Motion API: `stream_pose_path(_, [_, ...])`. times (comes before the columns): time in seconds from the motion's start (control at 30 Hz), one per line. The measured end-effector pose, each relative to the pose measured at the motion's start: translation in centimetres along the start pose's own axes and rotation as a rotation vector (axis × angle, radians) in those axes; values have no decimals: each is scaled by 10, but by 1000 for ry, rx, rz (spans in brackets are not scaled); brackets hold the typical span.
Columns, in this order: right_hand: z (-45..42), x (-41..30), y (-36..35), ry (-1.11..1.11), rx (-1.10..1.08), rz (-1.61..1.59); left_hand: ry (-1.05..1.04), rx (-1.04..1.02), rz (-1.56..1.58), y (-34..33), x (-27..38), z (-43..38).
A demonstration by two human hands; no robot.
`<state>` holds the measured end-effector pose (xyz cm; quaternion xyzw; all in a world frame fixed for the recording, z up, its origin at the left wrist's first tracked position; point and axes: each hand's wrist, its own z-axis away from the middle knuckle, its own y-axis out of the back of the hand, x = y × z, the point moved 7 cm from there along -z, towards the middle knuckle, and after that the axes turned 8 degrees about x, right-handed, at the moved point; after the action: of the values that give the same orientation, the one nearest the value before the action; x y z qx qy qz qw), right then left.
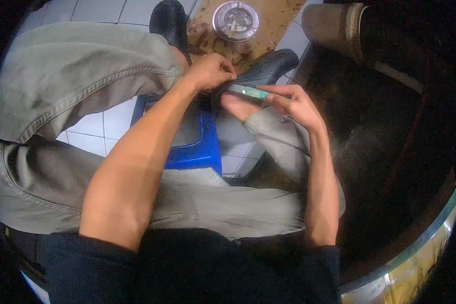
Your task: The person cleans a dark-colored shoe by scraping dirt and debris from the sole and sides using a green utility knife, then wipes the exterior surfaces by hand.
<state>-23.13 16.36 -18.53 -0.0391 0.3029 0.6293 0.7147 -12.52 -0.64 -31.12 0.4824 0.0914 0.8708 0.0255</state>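
Observation:
My left hand (212,72) is bent over the near side of a black perforated shoe, its thumb and forefinger pinched together at a dark strand or edge too small to make out. Just to its right, my right hand (288,99) holds a small flat item with a green printed label (255,93) between thumb and fingers. The item's pale end points towards my left hand. Behind both hands lies the black shoe (271,68). A bare ankle (240,106) shows below the labelled item. What lies under my left fingers is hidden.
A metal ashtray (235,21) with cigarette butts stands on a worn wooden board (266,11). A blue plastic stool (197,154) is between the legs on white floor tiles (117,121). Another black shoe (169,22) is at the top, a brownish cylindrical container (328,26) upper right.

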Motion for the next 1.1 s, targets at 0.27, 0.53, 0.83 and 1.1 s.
stream_pose_path(0.27, [22,11,21,-16,166,-254,-34,96,6,-1,3,18])
stream_pose_path(0.53, [36,-1,32,75,392,-365,-209,276,-231,5,36,46])
stream_pose_path(0.83, [55,-27,23,-39,584,-508,-226,337,-304,11,29,46])
stream_pose_path(1.1, [32,1,-131,-92,607,-702,-238,325,-353,4,27,39])
